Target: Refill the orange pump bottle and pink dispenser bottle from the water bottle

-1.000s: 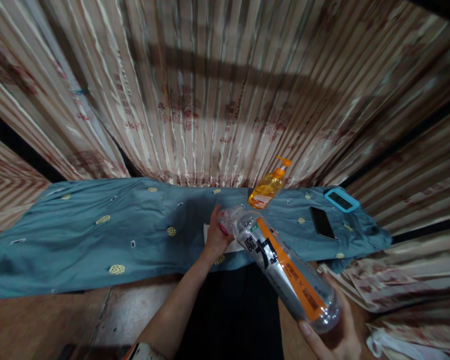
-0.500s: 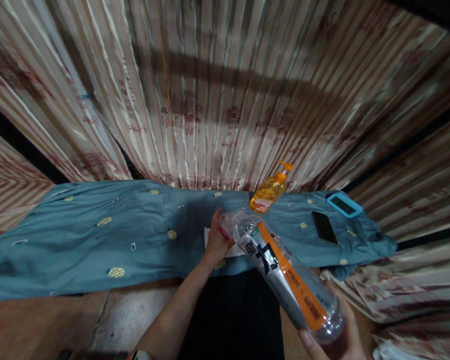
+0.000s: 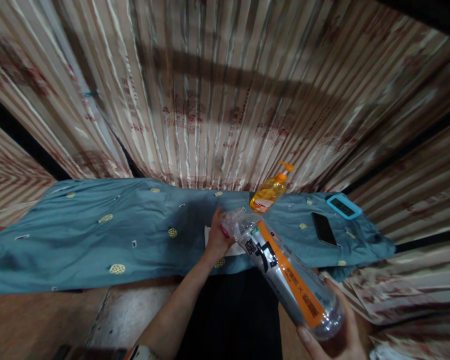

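Note:
My right hand (image 3: 333, 325) is wrapped around the base of a large clear plastic bottle (image 3: 285, 277) with an orange and silver label. The bottle slants, its neck end pointing up and left toward my left hand (image 3: 218, 240). Closed around a small clear container (image 3: 233, 222) with a pink edge, my left hand holds it against the bottle's neck end. Whether the two openings touch I cannot tell. Under my left hand lies something white and flat (image 3: 234, 250), partly hidden. Just beyond stands an orange pump bottle (image 3: 268, 192) with yellow liquid.
A blue-green cloth with yellow prints (image 3: 142, 215) covers the long narrow table. At its right end lie a black phone (image 3: 324, 229) and a blue-framed device (image 3: 344, 206). A pleated, patterned curtain (image 3: 210, 100) hangs close behind the table.
Almost nothing differs. The large bottle's base has shifted very slightly up and left, with both hands keeping their hold; the view has also moved a little.

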Demonstrator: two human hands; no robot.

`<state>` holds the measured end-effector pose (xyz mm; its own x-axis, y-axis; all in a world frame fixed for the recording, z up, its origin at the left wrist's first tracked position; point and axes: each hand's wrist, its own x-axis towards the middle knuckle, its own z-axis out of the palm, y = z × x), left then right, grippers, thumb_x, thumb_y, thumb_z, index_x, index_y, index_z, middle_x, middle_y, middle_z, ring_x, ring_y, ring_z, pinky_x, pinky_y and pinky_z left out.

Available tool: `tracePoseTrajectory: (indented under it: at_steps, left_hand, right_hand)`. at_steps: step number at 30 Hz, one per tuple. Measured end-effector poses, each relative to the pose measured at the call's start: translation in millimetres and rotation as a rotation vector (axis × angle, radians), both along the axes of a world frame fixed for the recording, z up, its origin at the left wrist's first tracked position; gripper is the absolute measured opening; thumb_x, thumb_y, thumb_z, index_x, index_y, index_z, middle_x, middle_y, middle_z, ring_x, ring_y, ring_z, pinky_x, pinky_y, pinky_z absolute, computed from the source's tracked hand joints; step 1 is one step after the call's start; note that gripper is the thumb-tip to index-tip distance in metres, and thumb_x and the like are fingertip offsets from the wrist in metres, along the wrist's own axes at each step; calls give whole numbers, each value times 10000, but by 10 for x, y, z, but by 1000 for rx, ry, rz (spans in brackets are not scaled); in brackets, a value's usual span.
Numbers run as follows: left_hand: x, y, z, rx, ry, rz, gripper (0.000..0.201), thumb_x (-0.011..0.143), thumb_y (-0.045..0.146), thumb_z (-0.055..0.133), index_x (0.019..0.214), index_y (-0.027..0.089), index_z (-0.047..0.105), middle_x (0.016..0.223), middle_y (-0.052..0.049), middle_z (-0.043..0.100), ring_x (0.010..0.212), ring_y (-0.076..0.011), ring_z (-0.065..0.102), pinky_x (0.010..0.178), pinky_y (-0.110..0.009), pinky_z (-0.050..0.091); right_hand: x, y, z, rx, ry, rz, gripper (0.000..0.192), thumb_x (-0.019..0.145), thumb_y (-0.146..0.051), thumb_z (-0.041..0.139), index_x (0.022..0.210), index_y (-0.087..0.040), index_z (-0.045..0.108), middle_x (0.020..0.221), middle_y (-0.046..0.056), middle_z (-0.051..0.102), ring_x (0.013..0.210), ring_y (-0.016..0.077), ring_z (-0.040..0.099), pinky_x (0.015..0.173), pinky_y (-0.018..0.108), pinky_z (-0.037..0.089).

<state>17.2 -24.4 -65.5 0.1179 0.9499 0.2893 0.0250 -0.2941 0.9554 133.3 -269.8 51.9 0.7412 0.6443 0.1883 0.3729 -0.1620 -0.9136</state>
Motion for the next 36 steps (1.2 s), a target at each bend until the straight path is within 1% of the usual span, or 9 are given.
tracePoseTrajectory:
  at_steps: [3,6,12,14,16,18,23,29,36]
  left_hand:
    - [7,8,-16,-9,-8,-5,1093,578,302,938,1477,228,320,1319,-148,624,1223,-323,632,1110,-556,456]
    - [11,7,-18,8,-11,-10,1090,580,309,936,1474,213,321,1341,-163,607,1224,-328,629,1113,-564,452]
    - [17,12,-12,19,-8,5,1067,570,281,927,1460,213,343,1292,-144,635,1186,-326,647,1084,-595,472]
    - [17,16,-14,17,-2,8,1055,558,271,929,1448,217,363,1294,-141,632,1199,-330,639,1093,-605,464]
    - [16,17,-14,14,-11,7,1046,556,263,929,1441,222,374,1297,-134,629,1203,-325,638,1099,-596,464]
    - [13,15,-12,5,-22,3,1043,558,261,930,1440,222,377,1298,-129,627,1204,-318,639,1107,-582,462]
    - [7,5,4,0,-16,1,1014,561,274,928,1427,218,404,1298,-132,620,1218,-329,628,1122,-583,448]
    - [8,3,29,-3,3,16,968,553,285,926,1388,210,441,1272,-129,631,1176,-328,642,1085,-570,481]
    - [-6,-8,74,26,2,16,869,562,294,909,1314,228,476,1239,-101,634,1126,-298,651,1031,-504,511]
  right_hand:
    - [49,-21,-44,-3,-22,19,966,720,-598,759,1507,-197,367,1487,144,479,1366,399,468,1060,488,466]
    - [55,-21,-44,-14,-7,4,1012,690,-625,770,1508,-191,364,1503,152,463,1383,409,446,1074,497,453]
    - [-15,29,42,4,84,-30,1134,623,-657,793,1514,-116,345,1520,223,431,1405,458,396,1161,607,303]
    - [-26,38,54,11,68,-36,1139,615,-654,798,1505,-96,360,1515,231,434,1418,460,378,1187,615,247]
    - [-17,34,46,19,45,-36,1138,619,-662,794,1502,-88,363,1509,233,438,1423,457,372,1194,614,230]
    - [9,20,21,17,11,-29,1118,626,-662,793,1498,-101,372,1494,220,455,1414,450,385,1179,600,273]
    - [70,-13,-40,0,-36,12,1005,663,-618,792,1480,-179,406,1467,154,495,1366,398,462,1095,504,425]
    - [-2,26,22,16,73,-31,1102,618,-618,806,1503,-132,364,1509,209,443,1384,438,428,1123,567,371]
    - [-38,63,125,2,71,-57,1150,578,-601,814,1493,-58,378,1471,235,474,1368,431,435,1051,481,436]
